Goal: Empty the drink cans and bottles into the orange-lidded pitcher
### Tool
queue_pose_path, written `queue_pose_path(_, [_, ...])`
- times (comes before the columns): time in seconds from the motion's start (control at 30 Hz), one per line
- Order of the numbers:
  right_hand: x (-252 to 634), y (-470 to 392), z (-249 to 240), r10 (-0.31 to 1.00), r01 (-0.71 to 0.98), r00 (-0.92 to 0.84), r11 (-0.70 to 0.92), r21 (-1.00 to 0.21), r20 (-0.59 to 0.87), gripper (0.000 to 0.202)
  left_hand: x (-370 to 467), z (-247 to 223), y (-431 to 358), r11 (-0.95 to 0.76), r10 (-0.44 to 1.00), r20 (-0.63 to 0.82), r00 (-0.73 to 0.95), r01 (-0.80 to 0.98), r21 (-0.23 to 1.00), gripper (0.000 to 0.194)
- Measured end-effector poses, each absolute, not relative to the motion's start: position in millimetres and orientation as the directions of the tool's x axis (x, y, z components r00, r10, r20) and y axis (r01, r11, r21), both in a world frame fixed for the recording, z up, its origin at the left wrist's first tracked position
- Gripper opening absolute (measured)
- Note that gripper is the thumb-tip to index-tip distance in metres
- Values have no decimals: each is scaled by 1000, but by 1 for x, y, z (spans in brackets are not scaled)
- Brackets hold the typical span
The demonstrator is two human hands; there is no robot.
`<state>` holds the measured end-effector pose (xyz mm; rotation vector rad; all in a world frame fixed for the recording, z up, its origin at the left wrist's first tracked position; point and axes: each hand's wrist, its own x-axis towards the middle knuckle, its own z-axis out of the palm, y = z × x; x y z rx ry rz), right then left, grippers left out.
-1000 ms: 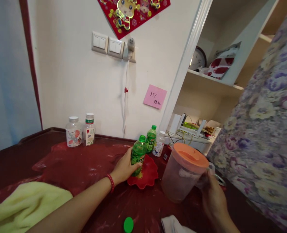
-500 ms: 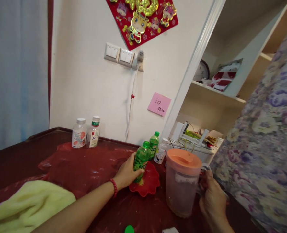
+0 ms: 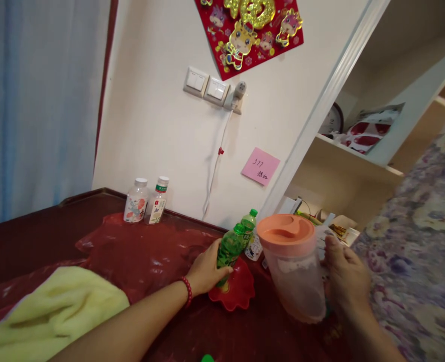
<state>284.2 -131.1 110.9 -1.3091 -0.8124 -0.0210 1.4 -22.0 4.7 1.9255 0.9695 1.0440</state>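
Observation:
My left hand (image 3: 206, 270) is closed around a green plastic bottle (image 3: 230, 247) with a green cap. That bottle stands over a red scalloped dish (image 3: 241, 289); whether its base touches the dish is hidden by my fingers. My right hand (image 3: 345, 274) grips the handle of a clear plastic pitcher (image 3: 300, 286) with an orange lid (image 3: 286, 230). The pitcher leans, its top toward the left, and looks lifted off the table. Behind the held bottle stands a second green bottle (image 3: 249, 221), partly covered. A white-labelled bottle (image 3: 253, 249) is half hidden behind the pitcher.
Two white-capped bottles (image 3: 135, 201) stand by the wall at the left. A yellow towel (image 3: 62, 306) lies at the front left on the dark red table (image 3: 143, 251). A green cap (image 3: 207, 358) shows at the bottom edge. Floral fabric (image 3: 422, 251) hangs at the right.
My right hand has raised the pitcher and tilted its top leftward, toward the green bottle. My left hand keeps its hold on the bottle. The camera view has shifted a little.

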Motion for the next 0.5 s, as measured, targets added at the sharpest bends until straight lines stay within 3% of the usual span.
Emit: queue_pose_path(0.5, [267, -105, 166, 397, 726, 562, 183, -663, 725, 82, 1, 6, -23, -470, 846, 334, 416, 284, 836, 68])
